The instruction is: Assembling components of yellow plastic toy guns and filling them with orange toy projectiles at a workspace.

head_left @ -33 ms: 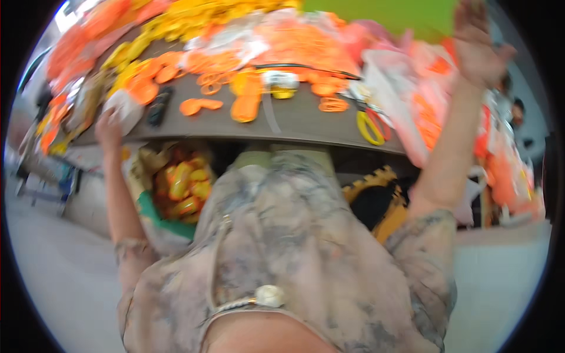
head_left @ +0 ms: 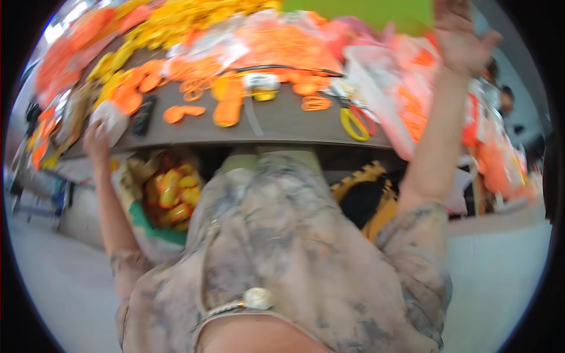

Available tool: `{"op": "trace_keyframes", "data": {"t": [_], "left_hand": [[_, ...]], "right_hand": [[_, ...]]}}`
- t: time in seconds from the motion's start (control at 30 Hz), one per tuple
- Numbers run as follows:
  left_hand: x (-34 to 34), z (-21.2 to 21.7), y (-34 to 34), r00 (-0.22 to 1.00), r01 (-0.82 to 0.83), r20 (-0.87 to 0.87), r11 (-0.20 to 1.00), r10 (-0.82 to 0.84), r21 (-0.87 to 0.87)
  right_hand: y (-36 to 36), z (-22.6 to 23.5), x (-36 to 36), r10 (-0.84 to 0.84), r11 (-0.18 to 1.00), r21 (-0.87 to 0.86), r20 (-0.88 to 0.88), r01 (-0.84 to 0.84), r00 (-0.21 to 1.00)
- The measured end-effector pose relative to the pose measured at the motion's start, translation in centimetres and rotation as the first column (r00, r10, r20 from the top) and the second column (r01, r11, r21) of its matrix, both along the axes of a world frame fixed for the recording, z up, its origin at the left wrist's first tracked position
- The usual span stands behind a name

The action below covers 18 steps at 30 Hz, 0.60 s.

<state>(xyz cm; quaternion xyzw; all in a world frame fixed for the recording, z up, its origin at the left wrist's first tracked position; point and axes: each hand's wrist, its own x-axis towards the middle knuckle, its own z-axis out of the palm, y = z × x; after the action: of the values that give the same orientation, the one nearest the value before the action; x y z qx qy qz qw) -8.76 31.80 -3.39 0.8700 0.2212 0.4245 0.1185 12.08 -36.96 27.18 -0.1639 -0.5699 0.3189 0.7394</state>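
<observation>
At the table's left end, my left hand (head_left: 97,141) is closed on the near edge of a pale white piece (head_left: 110,122), blurred and perhaps a bag. A dark elongated object (head_left: 143,116) lies just right of it. My right hand (head_left: 464,46) is raised at the far right, palm showing, fingers spread, nothing in it. Its fingertips reach the picture's upper edge. Below and left of that hand is a white-and-pink plastic bag (head_left: 376,88) with orange pieces. Yellow-and-red-handled scissors or pliers (head_left: 355,123) rest near the table's front edge.
Orange flat pieces (head_left: 282,47) and yellow pieces (head_left: 176,23) heap across the far side of the grey table (head_left: 282,129). A clear-and-yellow roll (head_left: 262,86) lies mid-table. Under the table stand a sack (head_left: 138,206) of yellow and orange items and a black-and-tan object (head_left: 365,203).
The whole view has shifted, so the table and both hands appear slightly farther left. The left hand stays at the white piece; the right hand stays raised and spread.
</observation>
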Motion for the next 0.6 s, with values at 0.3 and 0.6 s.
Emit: {"op": "trace_keyframes", "data": {"t": [0.3, 0.6], "left_hand": [[-1.9, 2.0, -19.8, 0.855, 0.461, 0.263, 0.888, -0.446, 0.008], [-0.4, 3.7, -39.2, 0.25, 0.949, 0.164, 0.208, -0.954, -0.237]], "right_hand": [[1.7, 5.1, -4.6, -0.304, 0.903, 0.384, 0.26, 0.191, 0.916], [4.6, 7.3, -3.7, -0.545, 0.747, 0.385, -0.113, 0.542, 0.831]]}}
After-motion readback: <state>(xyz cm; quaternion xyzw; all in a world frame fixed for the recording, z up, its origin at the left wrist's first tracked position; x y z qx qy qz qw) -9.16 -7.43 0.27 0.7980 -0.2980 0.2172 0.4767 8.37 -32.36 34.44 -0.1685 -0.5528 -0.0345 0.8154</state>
